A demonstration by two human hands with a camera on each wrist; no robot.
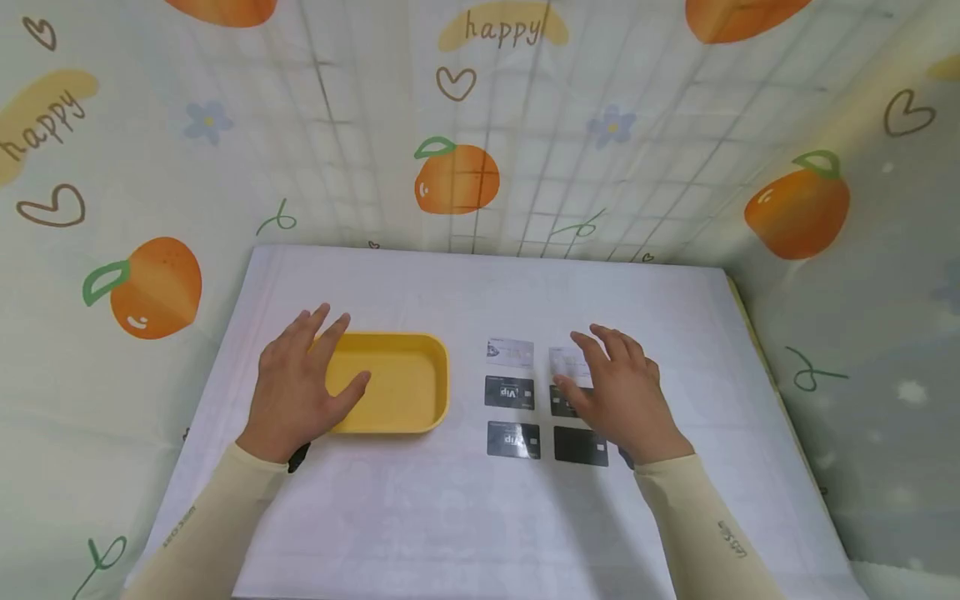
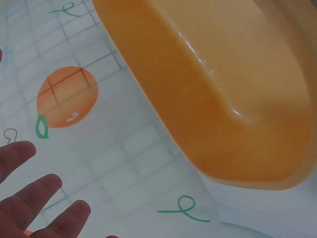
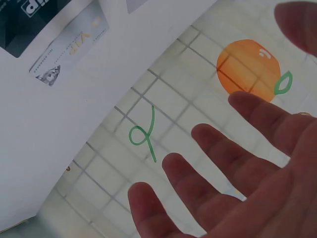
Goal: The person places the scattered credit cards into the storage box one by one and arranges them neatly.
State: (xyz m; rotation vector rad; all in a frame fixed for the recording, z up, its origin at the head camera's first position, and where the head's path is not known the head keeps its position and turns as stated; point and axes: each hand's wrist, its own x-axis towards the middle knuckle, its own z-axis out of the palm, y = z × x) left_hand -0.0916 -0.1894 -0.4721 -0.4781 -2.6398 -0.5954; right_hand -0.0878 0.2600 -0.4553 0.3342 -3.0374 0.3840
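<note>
My left hand (image 1: 295, 392) hovers over the left side of a yellow rectangular tray (image 1: 444, 383), fingers spread and holding nothing. In the left wrist view the inside of the tray (image 2: 163, 109) fills the upper right. Right of the tray, cards lie in two columns: a silver card (image 1: 510, 352), a black Vip card (image 1: 509, 392) and another black card (image 1: 513, 439) in one. The other has a silver card (image 1: 567, 361), a partly hidden black card (image 1: 561, 402) and a plain black card (image 1: 581, 446). Over this column, my right hand (image 1: 626, 396) is spread with nothing held.
A white tabletop (image 1: 420, 517) carries the tray and cards. Behind and beside it hangs a pale curtain (image 1: 360, 150) printed with oranges, hearts and "happy". The table's right edge (image 1: 780, 392) runs close to the curtain.
</note>
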